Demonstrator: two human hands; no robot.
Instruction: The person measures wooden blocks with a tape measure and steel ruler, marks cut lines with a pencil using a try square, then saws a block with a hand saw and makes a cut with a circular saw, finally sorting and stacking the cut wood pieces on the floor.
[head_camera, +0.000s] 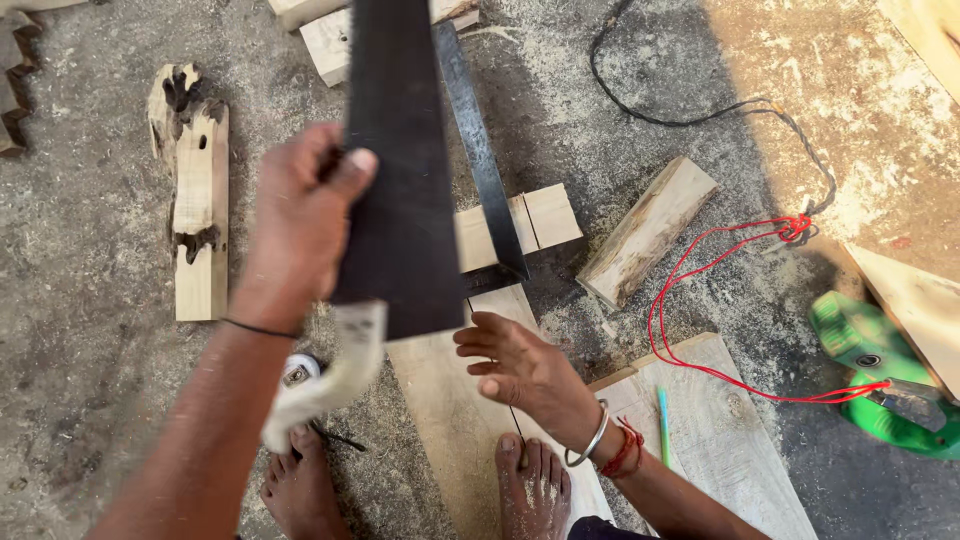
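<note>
The left hand wraps its fingers around a broad black hand saw blade, raised above the pale wooden plank on the dusty concrete floor. The right hand rests on the plank, fingers loosely spread, holding nothing

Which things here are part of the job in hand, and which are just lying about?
In use: handsaw gripped by the left hand; plank steadied by the right hand and a foot.

Lying about: green power tool, red cord, wood block, notched offcut, green pencil.
</note>
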